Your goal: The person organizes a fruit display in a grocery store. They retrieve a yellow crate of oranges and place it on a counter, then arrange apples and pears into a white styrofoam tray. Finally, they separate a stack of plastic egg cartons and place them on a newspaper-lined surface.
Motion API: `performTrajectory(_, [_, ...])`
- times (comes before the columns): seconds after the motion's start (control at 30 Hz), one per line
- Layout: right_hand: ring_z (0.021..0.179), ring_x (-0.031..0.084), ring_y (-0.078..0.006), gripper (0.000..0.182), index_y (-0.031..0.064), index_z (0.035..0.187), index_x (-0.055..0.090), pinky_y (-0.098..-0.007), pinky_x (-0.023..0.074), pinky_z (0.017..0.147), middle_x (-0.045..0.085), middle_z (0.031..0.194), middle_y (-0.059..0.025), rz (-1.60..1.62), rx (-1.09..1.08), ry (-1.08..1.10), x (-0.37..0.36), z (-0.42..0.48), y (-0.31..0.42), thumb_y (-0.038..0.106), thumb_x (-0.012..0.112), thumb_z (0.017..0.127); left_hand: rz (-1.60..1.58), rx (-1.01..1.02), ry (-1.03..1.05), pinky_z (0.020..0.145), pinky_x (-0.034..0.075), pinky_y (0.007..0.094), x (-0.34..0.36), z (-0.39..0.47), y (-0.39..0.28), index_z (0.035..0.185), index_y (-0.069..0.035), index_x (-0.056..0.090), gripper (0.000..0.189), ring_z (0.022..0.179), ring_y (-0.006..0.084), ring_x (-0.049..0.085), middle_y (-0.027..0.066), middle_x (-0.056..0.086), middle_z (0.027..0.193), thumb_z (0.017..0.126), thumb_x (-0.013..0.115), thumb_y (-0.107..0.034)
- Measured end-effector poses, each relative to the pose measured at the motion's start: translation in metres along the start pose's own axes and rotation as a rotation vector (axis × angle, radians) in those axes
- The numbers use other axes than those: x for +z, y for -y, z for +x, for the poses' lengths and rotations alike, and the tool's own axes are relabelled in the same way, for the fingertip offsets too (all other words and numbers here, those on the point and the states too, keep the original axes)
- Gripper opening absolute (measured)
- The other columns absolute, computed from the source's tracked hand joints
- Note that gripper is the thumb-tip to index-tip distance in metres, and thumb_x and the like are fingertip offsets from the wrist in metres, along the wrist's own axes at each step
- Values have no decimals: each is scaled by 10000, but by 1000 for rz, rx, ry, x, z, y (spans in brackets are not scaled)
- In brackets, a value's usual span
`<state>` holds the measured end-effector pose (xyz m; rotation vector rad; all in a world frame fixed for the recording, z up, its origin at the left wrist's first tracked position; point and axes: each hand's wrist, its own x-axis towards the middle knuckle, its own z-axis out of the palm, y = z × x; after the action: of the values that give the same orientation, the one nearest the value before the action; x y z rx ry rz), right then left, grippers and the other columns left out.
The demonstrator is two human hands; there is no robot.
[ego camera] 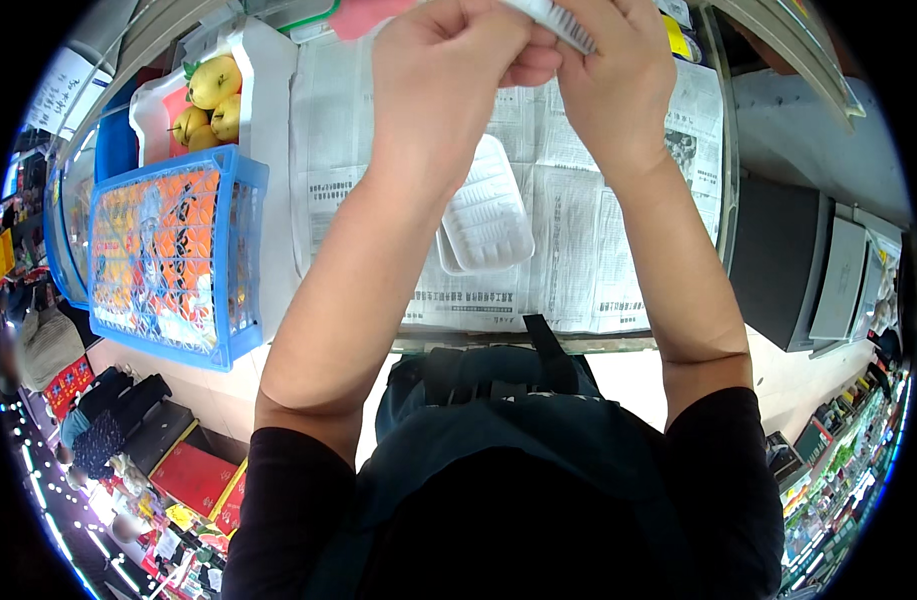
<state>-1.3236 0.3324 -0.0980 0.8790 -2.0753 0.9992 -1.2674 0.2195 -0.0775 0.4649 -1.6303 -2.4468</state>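
Observation:
At the top of the view, both my hands are raised over a newspaper-covered table. A white ribbed plastic piece [554, 22], which looks like a foam tray seen edge-on, sits between them and runs out of the frame. My right hand [619, 82] grips it at its near end. My left hand [447, 71] has its fingers curled against the same piece, the fingertips close to my right palm. Below the hands, white foam trays [492, 214], at least two overlapping, lie on the newspaper [571, 247]. My left wrist covers part of them.
To the left, a white foam box [267, 90] holds yellow pears [214, 82]. Nearer me stands a blue plastic basket [225, 300] with orange packaging inside. A pink sheet [364, 15] lies at the far edge. Dark grey equipment [773, 262] stands right; several people are farther left.

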Motion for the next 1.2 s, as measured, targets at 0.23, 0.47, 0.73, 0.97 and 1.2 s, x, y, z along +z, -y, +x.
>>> performTrajectory(0.23, [645, 490, -258, 254, 64, 862, 634, -331, 391, 556, 482, 687, -89, 32, 11, -26, 1, 2, 2, -28, 609, 626, -34, 18, -4, 605, 516, 250, 0, 0, -2, 785, 16, 606, 122, 613, 145, 606, 101, 627, 730, 835, 536, -70])
performTrajectory(0.47, [636, 482, -251, 247, 64, 844, 633, -335, 388, 549, 465, 672, -82, -33, -127, -113, 1, 5, -1, -22, 608, 613, -22, 14, 19, 603, 519, 250, -1, -1, -4, 786, 18, 609, 123, 609, 144, 609, 102, 631, 728, 830, 550, -80])
performTrajectory(0.73, [623, 480, -248, 218, 68, 822, 632, -334, 386, 539, 465, 658, -74, -65, -130, -78, 1, 4, -2, 5, 616, 614, 20, -21, -37, 605, 517, 247, 1, 1, -3, 808, 23, 611, 132, 607, 145, 605, 99, 631, 733, 836, 545, -88])
performTrajectory(0.97, [699, 512, -234, 434, 128, 926, 660, -310, 424, 602, 524, 773, -64, -182, -100, 90, 3, 4, 5, -63, 610, 540, -32, -33, 69, 645, 509, 283, -14, 6, -4, 802, 56, 588, 152, 683, 184, 614, 138, 624, 785, 788, 528, -83])
performTrajectory(1.2, [853, 546, -286, 444, 110, 1054, 581, -379, 432, 774, 525, 1009, -127, 36, 47, 402, 22, -39, 5, 29, 644, 623, -228, -278, -227, 625, 482, 266, -45, 11, 42, 787, 20, 521, 120, 634, 166, 557, 88, 556, 725, 764, 470, -86])
